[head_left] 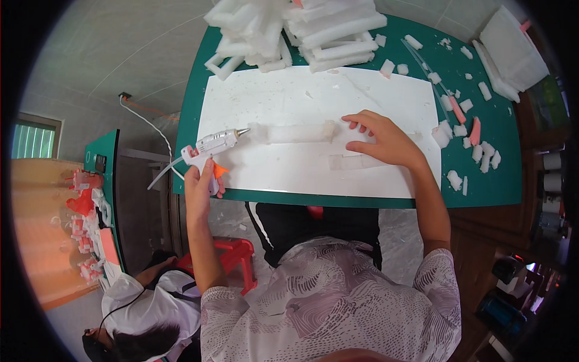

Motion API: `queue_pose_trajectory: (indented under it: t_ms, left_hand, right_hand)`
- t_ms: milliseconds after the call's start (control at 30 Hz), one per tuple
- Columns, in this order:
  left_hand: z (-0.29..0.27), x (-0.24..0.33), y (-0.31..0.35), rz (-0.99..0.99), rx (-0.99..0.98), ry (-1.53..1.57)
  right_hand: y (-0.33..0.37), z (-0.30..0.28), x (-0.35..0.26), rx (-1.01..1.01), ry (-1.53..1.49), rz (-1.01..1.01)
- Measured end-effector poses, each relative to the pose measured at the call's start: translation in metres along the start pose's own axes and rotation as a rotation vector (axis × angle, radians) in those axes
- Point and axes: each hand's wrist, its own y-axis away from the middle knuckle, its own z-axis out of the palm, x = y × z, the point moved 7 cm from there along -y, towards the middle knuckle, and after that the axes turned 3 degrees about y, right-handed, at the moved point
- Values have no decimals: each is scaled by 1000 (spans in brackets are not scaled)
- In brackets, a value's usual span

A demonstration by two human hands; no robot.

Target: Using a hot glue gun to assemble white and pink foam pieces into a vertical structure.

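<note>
My left hand (204,178) is closed round the handle of a white hot glue gun (216,143) with an orange trigger. Its metal nozzle points right, toward the near-white foam strip (295,133) lying flat on a white board (265,90). A clear glue stick (164,174) sticks out of the gun's back. Over the board, my right hand (379,140) hovers at the strip's right end with fingers apart and nothing in them. Partly under that hand and forearm lies a second pale translucent strip (356,161).
White foam frames (253,30) are stacked at the table's far edge. Foam scraps (484,92) and pink pieces (456,110) are scattered on the green table (506,142) at right. A white cord (154,125) hangs at left. Near a red stool (235,256), another person (154,301) sits.
</note>
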Motion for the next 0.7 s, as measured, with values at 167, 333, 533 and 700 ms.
queue_pose_trajectory:
  t_ms: [167, 333, 533, 700]
  left_hand:
    - [-11, -12, 11, 106, -160, 31]
    - [9, 21, 15, 242, -167, 12]
    - [-2, 15, 5, 249, -180, 1]
    - [-3, 15, 6, 239, -151, -41]
  right_hand:
    - [27, -11, 0, -58, 54, -7]
    - [60, -12, -9, 82, 113, -19]
    - [69, -7, -13, 115, 138, -20]
    - [67, -7, -15, 68, 104, 44]
